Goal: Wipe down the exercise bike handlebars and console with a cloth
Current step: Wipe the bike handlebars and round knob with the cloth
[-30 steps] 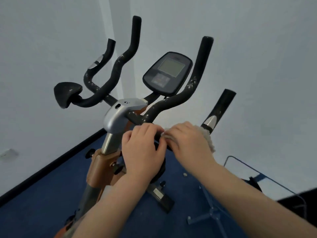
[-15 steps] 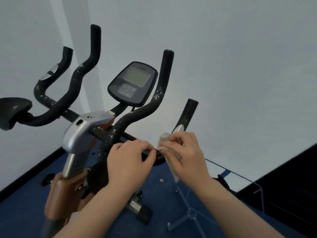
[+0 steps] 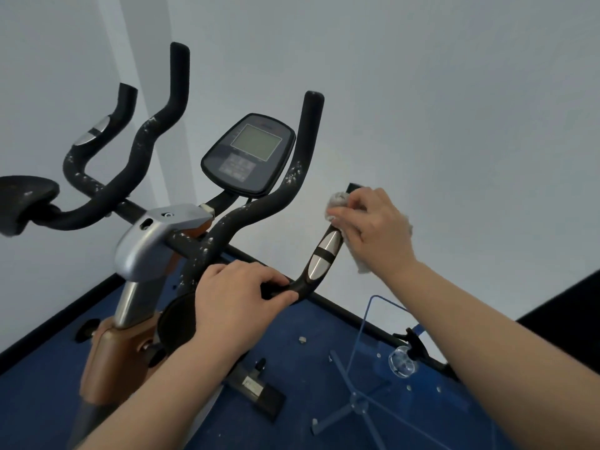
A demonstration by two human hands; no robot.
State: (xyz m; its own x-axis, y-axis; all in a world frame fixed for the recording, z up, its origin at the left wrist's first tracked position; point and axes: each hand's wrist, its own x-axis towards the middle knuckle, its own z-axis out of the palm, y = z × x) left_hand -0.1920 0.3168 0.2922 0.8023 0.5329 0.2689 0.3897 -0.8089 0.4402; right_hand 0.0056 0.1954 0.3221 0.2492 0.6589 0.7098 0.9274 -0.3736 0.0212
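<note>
The exercise bike's black foam handlebars point(image 3: 289, 186) carry white specks along their bends. The dark oval console point(image 3: 249, 157) with a grey screen sits between the two upright bars. My left hand point(image 3: 233, 303) grips the low bend of the right side grip. My right hand point(image 3: 373, 222) holds a pale grey cloth point(image 3: 337, 203) wrapped around the upper part of that grip, just above its silver pulse sensor point(image 3: 323, 254). The grip's black tip shows above my fingers.
A silver and orange stem point(image 3: 143, 251) holds the bars. A black pad point(image 3: 22, 196) sticks out at left. White walls stand close behind. On the blue floor lie a clear plastic stand point(image 3: 373, 384) and small bits of debris point(image 3: 302, 340).
My right hand has slid the cloth up the side grip from the low bend to near its tip. My left hand stays on the low bend. The view has shifted.
</note>
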